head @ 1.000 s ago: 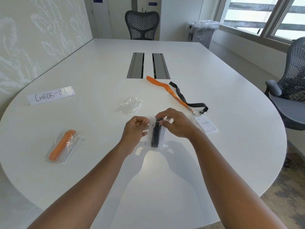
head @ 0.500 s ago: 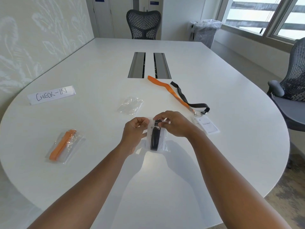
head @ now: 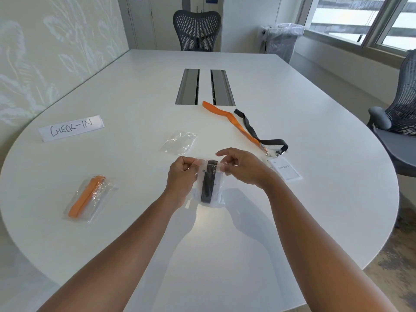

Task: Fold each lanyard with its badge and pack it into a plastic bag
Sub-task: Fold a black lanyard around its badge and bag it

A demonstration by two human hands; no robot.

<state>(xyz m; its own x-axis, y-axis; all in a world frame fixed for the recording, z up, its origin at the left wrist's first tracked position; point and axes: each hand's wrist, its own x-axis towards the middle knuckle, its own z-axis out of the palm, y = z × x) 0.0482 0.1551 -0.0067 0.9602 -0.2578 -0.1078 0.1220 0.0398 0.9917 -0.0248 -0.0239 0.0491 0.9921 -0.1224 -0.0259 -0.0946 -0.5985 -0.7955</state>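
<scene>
1. Left hand (head: 182, 176): fingers curled, grip pinching the top left edge of a clear plastic bag (head: 210, 188) held just above the counter (head: 247, 244).
2. Right hand (head: 242, 168): thumb and lower fingers pinch the bag's top right edge; index finger is raised and extended over the bag mouth.
3. Inside the held bag: a folded black lanyard (head: 209, 182) running lengthwise, with a white badge (head: 202, 174) behind it. Bag hangs between both hands, its lower end near the counter; contact with the surface cannot be told.
4. Left part of counter: a packed bag (head: 90, 198) lying flat with a folded orange lanyard (head: 84, 197) in it.
5. Beyond the hands, slightly left: an empty clear bag (head: 179, 143), crumpled, lying flat.
6. Right of the hands: a loose orange lanyard (head: 231, 120) and a loose black lanyard (head: 258, 136) stretched out side by side, crossing near their clip ends. A white name badge (head: 284, 170) lies at the clips, just beside the right wrist.
7. Far left: paper sign (head: 71, 128) handwritten "CHECK-IN".
8. Counter centre: two grey cable hatches (head: 204, 86).
9. Surroundings: mesh office chair (head: 197, 30) at far end, another chair (head: 398, 127) at right, lined bin (head: 281, 39) by the window.
</scene>
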